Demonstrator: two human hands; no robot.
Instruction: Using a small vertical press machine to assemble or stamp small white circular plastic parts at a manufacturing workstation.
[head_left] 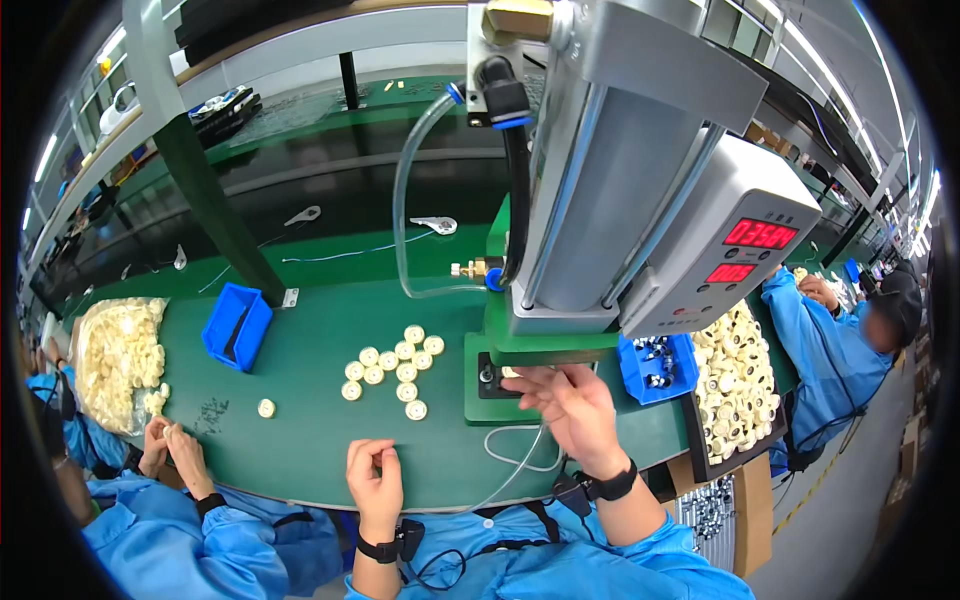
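A bench press [580, 200] with a grey cylinder on a green frame stands before me. My right hand [578, 418] reaches under its head, palm partly turned up. Its fingertips are at a small cream round part [510, 372], beside the black fixture [487, 375] on the press base; the fingers hide most of this part. My left hand [375, 482] is at the table's front edge, fingers curled in, with nothing visible in them. Several cream round caps [405, 350] lie loosely grouped left of the press, and a single cap [266, 408] lies farther left.
Right of the press are a blue bin [657, 368] of small metal parts and a black tray [712, 462] heaped with cream caps. At left are an empty blue bin [237, 325] and a bag of cream parts [120, 365]. Co-workers sit on both sides; one's hands [175, 450] are near the bag.
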